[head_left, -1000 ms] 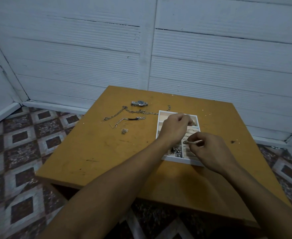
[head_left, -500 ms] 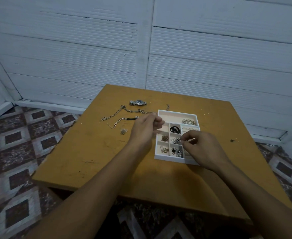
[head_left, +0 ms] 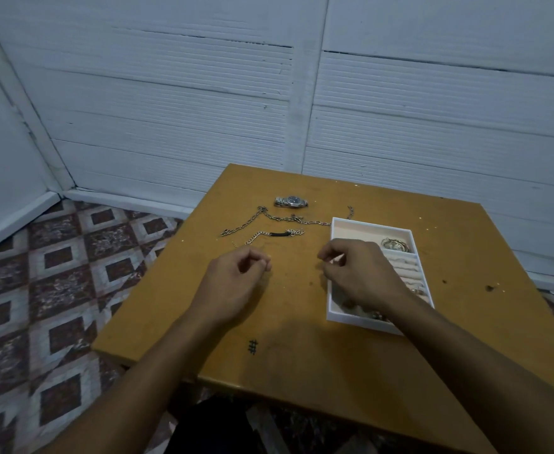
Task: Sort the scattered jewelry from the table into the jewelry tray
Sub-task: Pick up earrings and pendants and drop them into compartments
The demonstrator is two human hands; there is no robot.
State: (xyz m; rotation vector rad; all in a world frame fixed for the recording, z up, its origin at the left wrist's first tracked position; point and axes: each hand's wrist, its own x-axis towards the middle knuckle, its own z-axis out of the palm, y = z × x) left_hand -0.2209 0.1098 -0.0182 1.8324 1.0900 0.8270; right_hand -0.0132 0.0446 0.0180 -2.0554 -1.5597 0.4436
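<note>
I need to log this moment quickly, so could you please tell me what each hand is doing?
Left hand: fingers curled over the table, holding cannot be told.
Right hand: fingertips pinched beside the tray, contents cannot be told.

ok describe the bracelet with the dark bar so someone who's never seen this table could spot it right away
On the orange wooden table, look left of the white jewelry tray, just beyond the left hand. The bracelet is the short silver chain lying nearest that hand. Unlike the longer chain and the wristwatch behind it, it has a dark bar in its middle.
</note>
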